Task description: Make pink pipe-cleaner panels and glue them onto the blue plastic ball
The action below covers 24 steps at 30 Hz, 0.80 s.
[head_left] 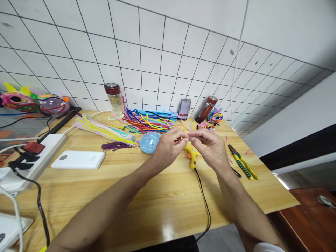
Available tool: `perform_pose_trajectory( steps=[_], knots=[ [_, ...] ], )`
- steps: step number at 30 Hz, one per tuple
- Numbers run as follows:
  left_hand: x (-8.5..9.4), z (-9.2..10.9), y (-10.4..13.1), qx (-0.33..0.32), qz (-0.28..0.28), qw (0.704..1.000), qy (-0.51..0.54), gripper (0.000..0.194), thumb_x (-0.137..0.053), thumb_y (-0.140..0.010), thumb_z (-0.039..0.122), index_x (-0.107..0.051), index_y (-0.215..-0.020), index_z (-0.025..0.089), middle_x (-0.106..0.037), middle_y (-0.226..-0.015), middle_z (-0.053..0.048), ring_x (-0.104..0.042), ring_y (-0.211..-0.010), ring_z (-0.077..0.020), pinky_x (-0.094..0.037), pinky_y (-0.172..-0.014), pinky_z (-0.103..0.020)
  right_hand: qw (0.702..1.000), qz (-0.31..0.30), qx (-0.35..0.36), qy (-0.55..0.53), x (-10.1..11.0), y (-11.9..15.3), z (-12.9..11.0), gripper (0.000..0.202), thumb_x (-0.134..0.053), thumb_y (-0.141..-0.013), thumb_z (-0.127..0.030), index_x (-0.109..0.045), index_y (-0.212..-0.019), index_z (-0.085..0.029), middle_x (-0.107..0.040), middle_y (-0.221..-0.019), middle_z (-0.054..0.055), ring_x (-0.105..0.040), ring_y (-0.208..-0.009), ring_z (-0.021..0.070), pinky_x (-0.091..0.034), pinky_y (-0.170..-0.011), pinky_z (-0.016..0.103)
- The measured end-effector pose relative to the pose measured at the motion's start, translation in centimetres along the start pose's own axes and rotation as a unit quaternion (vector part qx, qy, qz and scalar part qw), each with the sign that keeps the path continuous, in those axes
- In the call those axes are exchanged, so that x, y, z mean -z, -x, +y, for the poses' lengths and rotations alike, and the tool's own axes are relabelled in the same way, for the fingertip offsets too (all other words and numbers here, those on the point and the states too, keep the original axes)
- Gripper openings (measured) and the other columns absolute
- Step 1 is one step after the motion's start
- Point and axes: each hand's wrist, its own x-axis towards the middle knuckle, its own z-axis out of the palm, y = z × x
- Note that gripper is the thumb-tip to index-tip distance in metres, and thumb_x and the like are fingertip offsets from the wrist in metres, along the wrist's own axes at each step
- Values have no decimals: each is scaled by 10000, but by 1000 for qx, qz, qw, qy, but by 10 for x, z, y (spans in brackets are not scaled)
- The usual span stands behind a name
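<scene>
My left hand [170, 145] and my right hand [208, 145] meet fingertip to fingertip above the table. Both are closed in a pinch on a thin pink pipe cleaner [186, 124], whose end sticks up beyond the fingers. Just under and between the hands lies a yellow glue gun [193, 157] with a black cord. A blue round bowl-like piece [150, 142] sits left of my left hand. Behind the hands is a pile of colourful pipe cleaners [147, 120].
Pliers [244, 162] lie at the right. A glass bottle [114, 99], a phone [184, 109] and a red flask [207, 109] stand by the wall. At the left are a white power bank [78, 160] and a power strip [49, 154].
</scene>
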Motion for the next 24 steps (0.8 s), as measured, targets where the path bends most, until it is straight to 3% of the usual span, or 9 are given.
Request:
perform_pose_trajectory(
  steps=[6, 15, 21, 24],
  knots=[
    [-1, 2, -1, 72, 1, 997, 31, 118, -678, -921, 185, -727, -814, 191, -707, -796, -9, -620, -766, -147, -487, -752, -279, 1000, 1, -3, 6, -1, 1, 1, 142, -726, -901, -293, -846, -942, -229, -804, -880, 49, -711, -717, 169, -569, -664, 306],
    [-7, -6, 1, 175, -19, 971, 162, 132, -704, -887, 291, -735, -836, 173, -737, -791, -14, -658, -744, -149, -504, -721, -275, 999, 0, 16, 33, -2, 0, -2, 143, -675, -892, -264, -812, -879, -227, -769, -850, 38, -676, -719, 162, -545, -621, 293],
    [-11, -11, 3, 193, 14, 956, 220, 196, -755, -859, 357, -779, -915, 171, -768, -837, -34, -653, -733, -148, -509, -699, -273, 996, 2, -72, -52, -6, -2, 1, 229, -751, -858, -366, -792, -1026, -216, -787, -913, 47, -705, -761, 177, -579, -678, 321],
    [-13, -9, 2, 206, 27, 948, 243, 200, -767, -847, 358, -786, -913, 171, -776, -849, -39, -668, -751, -150, -531, -728, -274, 990, 0, -110, -90, -8, -3, 2, 240, -775, -823, -398, -768, -970, -209, -781, -876, 40, -686, -725, 169, -561, -644, 306]
  ],
)
